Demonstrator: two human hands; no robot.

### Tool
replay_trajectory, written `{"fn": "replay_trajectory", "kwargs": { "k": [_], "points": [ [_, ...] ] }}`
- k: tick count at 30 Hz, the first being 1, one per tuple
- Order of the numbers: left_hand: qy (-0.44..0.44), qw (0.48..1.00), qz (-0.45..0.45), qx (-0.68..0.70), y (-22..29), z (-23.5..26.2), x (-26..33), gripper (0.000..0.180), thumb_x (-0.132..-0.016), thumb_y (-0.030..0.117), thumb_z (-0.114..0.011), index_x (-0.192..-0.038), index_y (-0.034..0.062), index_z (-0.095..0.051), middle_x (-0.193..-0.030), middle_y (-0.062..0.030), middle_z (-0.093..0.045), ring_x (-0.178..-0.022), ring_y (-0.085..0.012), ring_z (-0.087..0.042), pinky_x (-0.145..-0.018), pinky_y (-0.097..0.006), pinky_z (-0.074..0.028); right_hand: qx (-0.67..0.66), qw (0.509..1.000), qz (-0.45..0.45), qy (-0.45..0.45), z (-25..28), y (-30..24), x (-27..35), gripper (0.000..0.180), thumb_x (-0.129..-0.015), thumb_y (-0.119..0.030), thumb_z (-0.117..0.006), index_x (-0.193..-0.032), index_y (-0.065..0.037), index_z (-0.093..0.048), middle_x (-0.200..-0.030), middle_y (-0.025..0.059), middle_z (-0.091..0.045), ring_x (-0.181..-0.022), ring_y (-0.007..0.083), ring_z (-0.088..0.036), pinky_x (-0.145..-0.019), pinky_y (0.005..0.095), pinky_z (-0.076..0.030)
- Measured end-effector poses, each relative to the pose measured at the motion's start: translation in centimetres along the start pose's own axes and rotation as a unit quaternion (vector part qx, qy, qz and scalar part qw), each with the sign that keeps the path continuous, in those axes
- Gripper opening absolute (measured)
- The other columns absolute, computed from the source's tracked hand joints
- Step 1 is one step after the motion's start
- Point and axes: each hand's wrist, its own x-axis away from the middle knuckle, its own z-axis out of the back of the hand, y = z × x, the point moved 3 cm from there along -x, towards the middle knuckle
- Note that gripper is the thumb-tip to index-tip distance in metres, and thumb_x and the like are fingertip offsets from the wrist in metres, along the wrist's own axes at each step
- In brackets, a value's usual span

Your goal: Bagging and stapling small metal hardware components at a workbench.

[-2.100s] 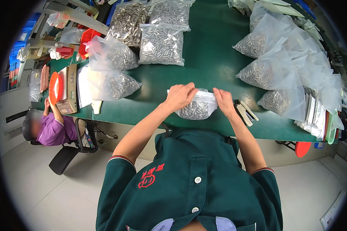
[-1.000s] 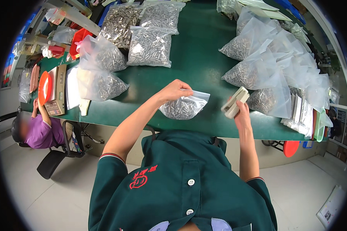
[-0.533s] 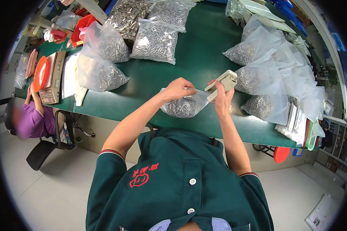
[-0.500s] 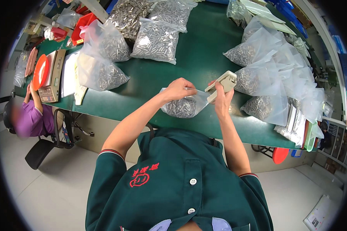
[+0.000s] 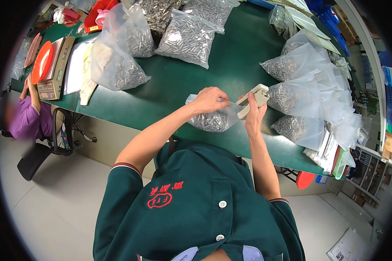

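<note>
A clear plastic bag of small metal cylindrical parts [image 5: 212, 121] lies on the green table in front of me. My left hand [image 5: 210, 100] is closed in a pinch on the bag's upper edge. My right hand [image 5: 255, 113] is wrapped round a beige two-jawed hand tool [image 5: 259, 96] that looks like a hand-held bag sealer. The tool's jaws sit at the right end of the bag's mouth. Whether they press on the plastic I cannot tell. Close to the right of the tool stands a filled bag [image 5: 287, 93].
Several filled bags [image 5: 307, 65] crowd the table's right side. More bags of metal parts [image 5: 189, 40] stand at the back left. Further left are a scale [image 5: 55, 82] with an orange dish [image 5: 42, 62] and a co-worker in purple [image 5: 29, 116], seated by the table edge.
The whole view has shifted and turned slightly. My hands, the bag and the beige sealer keep nearly the same arrangement, with both hands holding on as before.
</note>
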Motion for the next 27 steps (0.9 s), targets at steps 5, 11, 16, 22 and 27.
{"fn": "replay_trajectory", "kwargs": {
  "k": [5,11,16,22,27],
  "points": [
    [0.008,1.0,-0.012,-0.006,0.1,0.2,0.0,0.025,-0.077,0.026,-0.062,-0.087,0.0049,-0.07,-0.078,-0.0119,-0.067,-0.075,-0.0252,-0.063,-0.071,-0.034,-0.047,0.012,1.0,0.007,0.017,0.0,0.9,-0.7,0.027,-0.089,-0.027,-0.058,-0.091,-0.001,-0.05,-0.074,0.008,-0.058,-0.065,0.0157,-0.058,-0.059,0.0289,-0.047],
    [0.007,1.0,-0.017,-0.002,-0.1,0.1,-0.1,0.024,-0.076,0.025,-0.062,-0.087,0.0047,-0.07,-0.078,-0.0121,-0.066,-0.074,-0.0256,-0.063,-0.07,-0.034,-0.047,-0.004,0.999,-0.018,0.037,0.1,1.4,-1.1,0.029,-0.091,-0.032,-0.056,-0.09,-0.003,-0.05,-0.073,0.0072,-0.056,-0.06,0.0153,-0.057,-0.054,0.0286,-0.047],
    [0.01,1.0,-0.017,-0.003,-0.3,0.0,-0.1,0.024,-0.076,0.025,-0.061,-0.086,0.0046,-0.07,-0.077,-0.0122,-0.066,-0.074,-0.0257,-0.063,-0.07,-0.034,-0.047,-0.018,0.999,-0.013,0.043,0.2,1.5,-1.0,0.032,-0.09,-0.035,-0.056,-0.091,-0.003,-0.05,-0.072,0.0073,-0.056,-0.061,0.0159,-0.058,-0.054,0.0293,-0.047],
    [0.016,1.0,-0.017,-0.012,-0.2,0.0,0.0,0.024,-0.076,0.025,-0.061,-0.086,0.005,-0.07,-0.077,-0.0122,-0.066,-0.075,-0.0258,-0.063,-0.071,-0.034,-0.047,-0.005,0.999,-0.015,0.04,0.4,2.1,-1.1,0.033,-0.09,-0.036,-0.055,-0.09,-0.003,-0.05,-0.07,0.007,-0.055,-0.06,0.0156,-0.057,-0.054,0.0289,-0.047],
    [0.021,0.999,-0.018,-0.018,-0.2,-0.2,0.0,0.024,-0.076,0.025,-0.061,-0.085,0.0054,-0.07,-0.077,-0.0119,-0.066,-0.075,-0.0255,-0.062,-0.072,-0.034,-0.047,0.004,0.998,-0.011,0.062,0.2,2.4,-1.2,0.037,-0.09,-0.039,-0.055,-0.088,-0.003,-0.051,-0.068,0.0069,-0.055,-0.057,0.0154,-0.056,-0.051,0.029,-0.047]
  ]
}}
